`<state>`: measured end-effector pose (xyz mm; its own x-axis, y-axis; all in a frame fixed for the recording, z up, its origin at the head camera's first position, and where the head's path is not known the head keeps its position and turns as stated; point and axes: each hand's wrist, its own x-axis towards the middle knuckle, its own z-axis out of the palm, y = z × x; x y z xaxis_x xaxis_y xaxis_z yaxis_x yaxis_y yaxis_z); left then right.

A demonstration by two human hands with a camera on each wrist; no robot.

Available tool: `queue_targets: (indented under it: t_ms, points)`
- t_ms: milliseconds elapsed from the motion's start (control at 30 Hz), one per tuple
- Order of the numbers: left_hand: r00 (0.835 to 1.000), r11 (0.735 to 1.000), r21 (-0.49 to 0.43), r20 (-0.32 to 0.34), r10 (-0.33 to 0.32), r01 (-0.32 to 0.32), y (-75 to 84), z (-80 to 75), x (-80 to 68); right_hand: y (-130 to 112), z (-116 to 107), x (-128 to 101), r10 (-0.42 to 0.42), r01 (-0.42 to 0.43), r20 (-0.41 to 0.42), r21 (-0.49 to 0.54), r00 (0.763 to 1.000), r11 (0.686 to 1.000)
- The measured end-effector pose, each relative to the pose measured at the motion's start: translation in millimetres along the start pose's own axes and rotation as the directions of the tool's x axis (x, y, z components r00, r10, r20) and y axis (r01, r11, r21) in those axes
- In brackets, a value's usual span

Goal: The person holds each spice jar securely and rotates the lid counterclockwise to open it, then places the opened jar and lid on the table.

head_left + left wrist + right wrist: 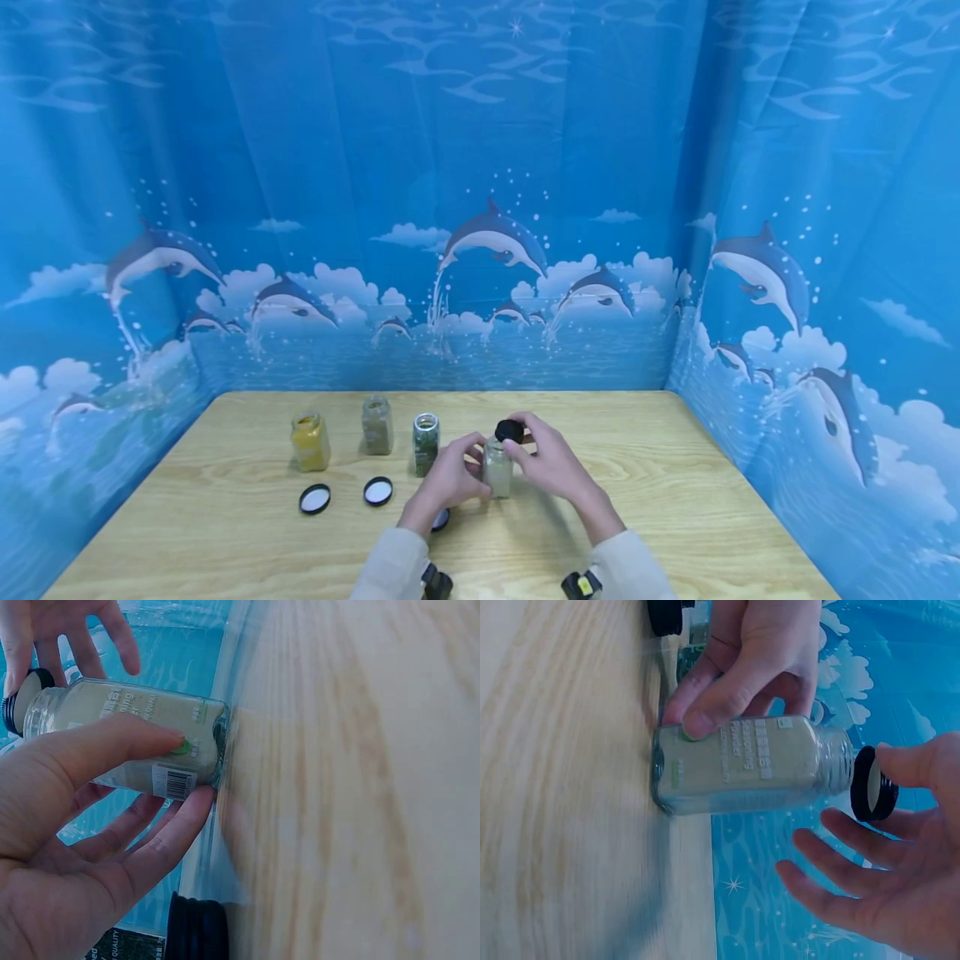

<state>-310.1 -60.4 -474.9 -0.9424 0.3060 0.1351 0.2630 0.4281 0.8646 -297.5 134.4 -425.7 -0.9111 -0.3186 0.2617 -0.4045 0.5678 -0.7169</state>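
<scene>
Left hand [447, 479] grips the pale jar [498, 468] by its lower body, thumb across the front label, fingers curled behind; the low hold steadies the glass and leaves the neck free. Jar stands upright with its base on the table [675, 500], near the front middle, between both hands.

Right hand [547, 462] pinches a black cap [510, 431] at the jar's mouth. In the right wrist view the cap [871, 793] sits tilted just beside the open neck, thumb on its edge, white liner facing the mouth, not seated on the threads. The other fingers [832, 870] spread loose below it, so only thumb and one fingertip do the holding. Palm faces the jar.

Both forearms come in from the near edge, wrists angled inward, cream sleeves [390, 567] to the wrist.

Outward: a third cap [441, 519] lies half hidden under the left wrist. Left of the hands, a row of three open jars: green herb jar [425, 443], grey-green jar [377, 425], yellow jar [310, 440]. Two caps, liner up, lie in front of them: one [378, 491] near the grey-green jar, one [315, 498] near the yellow, well apart from each other. Dolphin-print blue curtain [480, 208] walls the table on three sides
</scene>
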Motion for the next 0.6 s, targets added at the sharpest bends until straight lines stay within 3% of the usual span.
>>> queue_targets:
  t_ms: [167,333,600]
  points:
    - [1.000,1.000,0.001,-0.001,0.008,-0.008,-0.4,1.3,-0.1,1,-5,1,0.078,-0.067,-0.137,0.082,0.987,0.994]
    - [1.000,1.000,-0.011,0.007,-0.003,0.003,0.0,2.1,0.1,1,-9,1,0.091,-0.059,-0.241,0.140,0.966,0.988]
    - [1.000,1.000,-0.010,0.025,-0.008,0.009,0.6,-0.1,-0.5,7,-19,1,0.098,-0.078,-0.236,0.096,0.967,0.992]
